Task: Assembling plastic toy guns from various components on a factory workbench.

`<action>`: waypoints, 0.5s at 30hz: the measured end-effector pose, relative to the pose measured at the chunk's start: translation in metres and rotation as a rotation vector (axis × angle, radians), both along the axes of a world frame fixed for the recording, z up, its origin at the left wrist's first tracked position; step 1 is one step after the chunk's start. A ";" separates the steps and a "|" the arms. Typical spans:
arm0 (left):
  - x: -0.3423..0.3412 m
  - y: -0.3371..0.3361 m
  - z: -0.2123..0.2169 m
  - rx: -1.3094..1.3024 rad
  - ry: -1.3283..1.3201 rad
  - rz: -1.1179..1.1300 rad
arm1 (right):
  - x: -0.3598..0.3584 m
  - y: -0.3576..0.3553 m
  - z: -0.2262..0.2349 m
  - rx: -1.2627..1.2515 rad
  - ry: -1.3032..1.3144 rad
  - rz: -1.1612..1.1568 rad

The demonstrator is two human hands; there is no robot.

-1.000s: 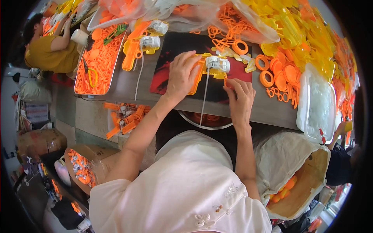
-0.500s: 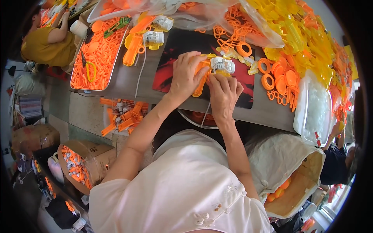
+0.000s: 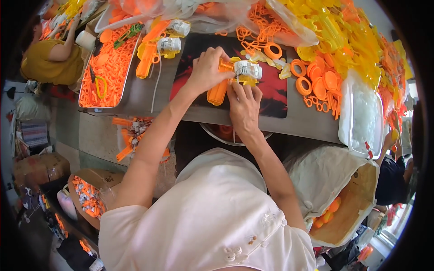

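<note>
On the dark red-and-black mat [image 3: 271, 101] lies an orange plastic toy gun shell [image 3: 218, 93], with yellow plastic parts and a white cylinder [image 3: 248, 70] at its upper right. My left hand [image 3: 207, 72] grips the shell from the upper left, thumb stretched across toward the cylinder. The fingertips of my right hand [image 3: 245, 106] press together at the shell's lower right edge, just under the cylinder. What small part they hold, if any, is hidden. A thin grey wire hangs below the table edge. Two similar shells [image 3: 145, 56] with white cylinders rest left of the mat.
A tray of small orange parts [image 3: 113, 67] with yellow-handled cutters [image 3: 99, 86] stands at left. To the right lie orange rings [image 3: 304, 86], a yellow parts heap [image 3: 334, 34] and a white tub [image 3: 346, 117]. Below are a bowl [image 3: 212, 131], a lined box [image 3: 361, 217] and a co-worker [image 3: 49, 56] far left.
The whole view has shifted slightly. The orange shell is turned more and shows more of its handle below my left hand; my left fingers have curled in over its top.
</note>
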State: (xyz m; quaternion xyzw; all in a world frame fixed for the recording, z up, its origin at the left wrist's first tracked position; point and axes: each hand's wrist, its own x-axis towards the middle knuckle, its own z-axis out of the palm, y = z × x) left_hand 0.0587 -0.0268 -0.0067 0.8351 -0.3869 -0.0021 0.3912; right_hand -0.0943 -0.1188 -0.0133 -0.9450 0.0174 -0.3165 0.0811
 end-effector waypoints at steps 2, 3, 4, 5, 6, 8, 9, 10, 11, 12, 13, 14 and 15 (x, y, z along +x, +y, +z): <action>0.006 0.000 0.007 0.122 0.018 -0.084 | 0.000 -0.008 0.006 0.131 0.014 0.069; 0.010 0.003 0.011 0.175 0.042 -0.098 | -0.002 -0.015 0.013 0.195 -0.032 0.117; 0.014 0.004 0.012 0.173 0.034 -0.093 | -0.004 -0.021 0.016 0.254 -0.068 0.102; 0.016 0.008 0.013 0.163 -0.118 -0.125 | -0.003 -0.027 0.022 0.276 -0.109 0.044; 0.019 0.011 0.015 0.154 -0.270 -0.156 | 0.004 -0.035 0.029 0.299 -0.148 -0.013; 0.022 0.013 0.014 0.086 -0.352 -0.195 | 0.015 -0.046 0.027 0.257 -0.150 -0.032; 0.018 0.014 0.016 0.061 -0.371 -0.160 | 0.021 -0.052 0.012 0.265 -0.075 0.038; 0.014 0.015 0.018 0.034 -0.392 -0.122 | 0.027 -0.056 0.002 0.271 -0.001 0.112; 0.008 0.018 0.012 0.011 -0.349 -0.069 | 0.029 -0.051 0.000 0.259 0.032 0.078; 0.002 0.020 0.006 -0.027 -0.301 -0.014 | 0.029 -0.047 -0.001 0.237 -0.003 0.068; -0.009 0.017 0.006 -0.059 -0.308 0.025 | 0.029 -0.047 -0.001 0.240 -0.023 0.058; -0.019 0.015 0.009 -0.086 -0.312 0.069 | 0.028 -0.044 -0.001 0.246 -0.040 0.053; -0.024 0.013 0.010 -0.079 -0.307 0.074 | 0.028 -0.043 0.000 0.252 -0.034 0.058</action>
